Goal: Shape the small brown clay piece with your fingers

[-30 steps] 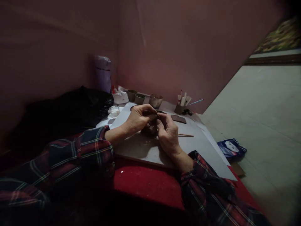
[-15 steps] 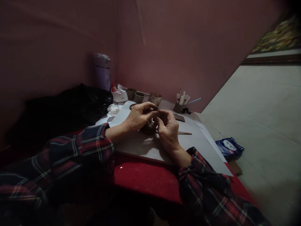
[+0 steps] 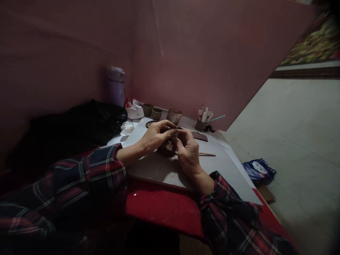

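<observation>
My left hand (image 3: 158, 134) and my right hand (image 3: 189, 151) meet above the white board (image 3: 156, 170), fingers and thumbs closed together at the tips. They pinch a small piece of dark brown clay, mostly covered by the fingers. Just beneath them a rounded brown clay lump (image 3: 166, 148) with a rough surface rests on the board. The fingertips of both hands look smeared with brown. Right of my right hand lies a thin wooden stick (image 3: 208, 154). A flat brown clay strip (image 3: 199, 136) lies behind it.
Small cups (image 3: 157, 113) and a brown-stained cup (image 3: 174, 116) stand at the back, beside a holder (image 3: 200, 125) of brushes and tools. On the left are crumpled tissue (image 3: 127, 128), a purple bottle (image 3: 117, 88) and a black plastic bag (image 3: 79, 120). Pink panels (image 3: 186, 60) enclose the table.
The view has tilted slightly upward, so everything sits a little lower. My fingers have drawn closer together over the lump, and its rough side shows more clearly.
</observation>
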The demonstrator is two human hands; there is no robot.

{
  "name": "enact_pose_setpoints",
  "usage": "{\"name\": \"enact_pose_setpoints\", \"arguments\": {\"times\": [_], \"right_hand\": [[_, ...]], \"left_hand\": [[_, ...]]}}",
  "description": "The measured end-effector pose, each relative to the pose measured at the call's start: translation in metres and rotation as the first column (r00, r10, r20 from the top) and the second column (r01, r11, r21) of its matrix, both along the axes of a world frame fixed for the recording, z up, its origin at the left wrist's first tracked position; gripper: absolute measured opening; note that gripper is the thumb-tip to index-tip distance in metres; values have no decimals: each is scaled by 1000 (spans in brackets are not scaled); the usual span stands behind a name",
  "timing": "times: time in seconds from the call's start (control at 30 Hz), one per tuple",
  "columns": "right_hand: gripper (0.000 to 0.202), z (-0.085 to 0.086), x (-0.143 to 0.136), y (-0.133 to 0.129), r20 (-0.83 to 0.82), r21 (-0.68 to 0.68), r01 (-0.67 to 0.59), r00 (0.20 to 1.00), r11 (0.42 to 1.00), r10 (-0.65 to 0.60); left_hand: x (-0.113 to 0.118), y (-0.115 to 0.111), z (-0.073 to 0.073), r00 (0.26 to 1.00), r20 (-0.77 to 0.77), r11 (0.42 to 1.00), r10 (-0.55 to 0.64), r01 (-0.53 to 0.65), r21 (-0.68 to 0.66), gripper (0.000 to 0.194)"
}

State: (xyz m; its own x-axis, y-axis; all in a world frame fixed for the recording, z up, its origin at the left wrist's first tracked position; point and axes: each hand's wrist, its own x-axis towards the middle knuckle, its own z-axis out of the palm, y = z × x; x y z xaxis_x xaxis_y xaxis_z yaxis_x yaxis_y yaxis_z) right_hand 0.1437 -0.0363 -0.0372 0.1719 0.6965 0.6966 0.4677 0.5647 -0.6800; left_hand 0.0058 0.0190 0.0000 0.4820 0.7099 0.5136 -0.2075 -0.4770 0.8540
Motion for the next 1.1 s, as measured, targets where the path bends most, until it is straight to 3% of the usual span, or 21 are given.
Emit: {"name": "enact_pose_setpoints", "arguments": {"times": [0.43, 0.87, 1.1], "right_hand": [[17, 3, -3, -4, -141, -87, -47, 989, 995, 34], [10, 2, -8, -7, -61, -20, 23, 998, 1000, -25], [15, 5, -6, -6, 10, -60, 89, 996, 994, -89]], "left_hand": [[-1, -4, 2, 982, 88, 955, -170, 186, -230, 43], [4, -6, 2, 993, 120, 986, 10, 10, -167, 21], [3, 0, -1, 999, 36, 988, -15, 20, -154, 36]]}}
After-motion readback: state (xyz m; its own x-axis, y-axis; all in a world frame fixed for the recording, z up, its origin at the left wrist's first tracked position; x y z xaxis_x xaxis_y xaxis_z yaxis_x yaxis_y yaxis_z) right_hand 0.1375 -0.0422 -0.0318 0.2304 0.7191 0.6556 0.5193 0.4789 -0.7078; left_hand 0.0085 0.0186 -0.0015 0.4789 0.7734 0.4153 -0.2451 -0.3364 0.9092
